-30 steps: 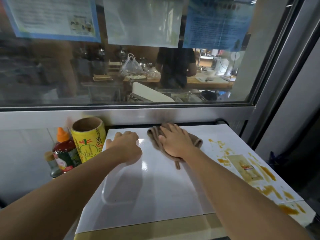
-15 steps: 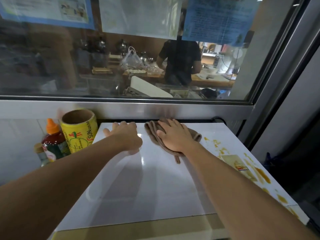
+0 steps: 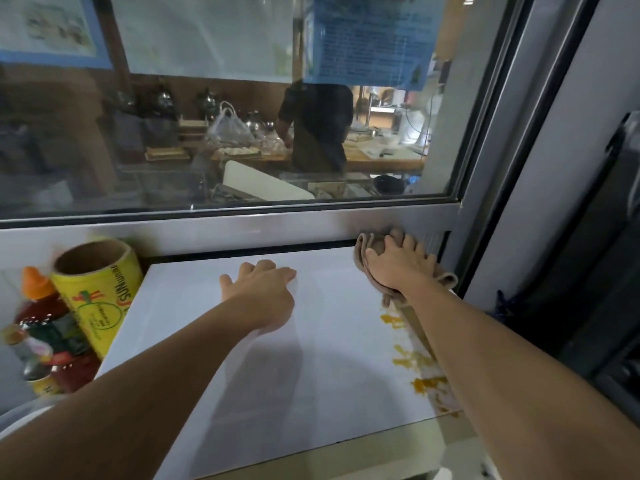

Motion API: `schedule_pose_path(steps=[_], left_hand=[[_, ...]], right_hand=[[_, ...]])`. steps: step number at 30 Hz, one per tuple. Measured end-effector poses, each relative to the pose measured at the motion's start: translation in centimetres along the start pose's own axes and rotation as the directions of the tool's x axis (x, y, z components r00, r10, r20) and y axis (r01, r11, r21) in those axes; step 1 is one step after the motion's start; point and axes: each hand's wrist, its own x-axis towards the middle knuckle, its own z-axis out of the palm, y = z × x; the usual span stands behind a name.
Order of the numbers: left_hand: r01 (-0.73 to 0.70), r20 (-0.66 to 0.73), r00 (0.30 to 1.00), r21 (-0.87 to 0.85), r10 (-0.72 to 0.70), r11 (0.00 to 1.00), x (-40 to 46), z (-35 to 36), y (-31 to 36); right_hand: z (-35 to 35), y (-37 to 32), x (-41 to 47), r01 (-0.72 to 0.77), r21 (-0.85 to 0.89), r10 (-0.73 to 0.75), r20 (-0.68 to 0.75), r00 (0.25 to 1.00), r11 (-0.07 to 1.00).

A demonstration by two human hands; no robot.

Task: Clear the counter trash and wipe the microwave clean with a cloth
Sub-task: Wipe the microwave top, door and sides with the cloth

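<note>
While the right hand [image 3: 398, 265] presses the brown cloth [image 3: 372, 247] flat-fingered at the microwave top's [image 3: 311, 358] upper right corner, the left hand [image 3: 263, 292] rests open mid-frame. Orange smears [image 3: 420, 362] down the right edge remain, so the wiping looks unfinished.

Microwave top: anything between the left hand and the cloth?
No, bare white microwave top between the left hand and the cloth, in the head view.

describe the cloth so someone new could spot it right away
Find the white microwave top below the window. At its far right corner, the right hand presses a bunched cloth. It is brownish tan, the only fabric there, beyond the orange stains.
</note>
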Motion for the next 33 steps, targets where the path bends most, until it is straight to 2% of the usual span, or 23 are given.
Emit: schedule_pose_path(steps=[3, 7, 9, 11, 14, 16, 19, 23, 29, 31, 33], left_hand=[[0.018, -0.001, 1.0, -0.008, -0.018, 1.0, -0.2, 0.0, 0.5], [0.027, 0.002, 1.0, 0.012, -0.027, 1.0, -0.1, -0.3, 0.9], [0.034, 0.005, 0.999, 0.014, -0.034, 0.999, -0.2, -0.2, 0.8], [0.041, 0.009, 0.999, 0.006, -0.042, 0.999, -0.2, -0.2, 0.8], [0.043, 0.003, 0.999, -0.004, -0.043, 0.999, -0.2, -0.1, 0.9], [0.044, 0.011, 0.999, -0.01, -0.044, 0.999, -0.1, -0.1, 0.9], [0.062, 0.021, 0.998, -0.023, -0.061, 0.998, -0.2, -0.4, 1.0], [0.062, -0.01, 0.998, 0.004, -0.062, 0.998, -1.4, -0.4, 1.5], [0.007, -0.06, 0.998, -0.115, -0.014, 0.993, -4.5, 0.5, 2.5], [-0.022, -0.054, 0.998, -0.14, 0.015, 0.99, -5.4, 0.7, 3.2], [-0.037, -0.044, 0.999, -0.121, 0.032, 0.992, -5.9, 0.9, 3.7]], right_hand=[[-0.2, -0.8, -0.9, 0.008, -0.027, -0.007, 0.041, 0.999, 1.0], [0.8, -2.5, -2.8, 0.264, -0.021, -0.26, 0.115, 0.959, 0.964], [0.8, -2.2, -2.8, 0.303, -0.008, -0.301, 0.114, 0.947, 0.953], [0.4, -1.1, -2.4, 0.253, 0.009, -0.252, 0.097, 0.963, 0.968], [-0.5, 1.7, -1.8, 0.074, 0.007, -0.074, 0.057, 0.996, 0.997], [-1.2, 3.5, -1.9, -0.048, 0.042, 0.044, 0.087, 0.995, 0.998], [-1.5, 4.2, -3.2, -0.09, 0.039, 0.085, 0.097, 0.992, 0.995], [-1.2, 2.5, -5.8, 0.024, -0.069, -0.018, 0.094, 0.995, 0.997], [0.1, -1.3, -10.2, 0.272, -0.036, -0.261, 0.184, 0.948, 0.962], [0.1, -0.8, -11.3, 0.306, -0.009, -0.3, 0.177, 0.938, 0.952], [-0.6, 1.2, -11.7, 0.278, -0.001, -0.274, 0.165, 0.947, 0.961]])
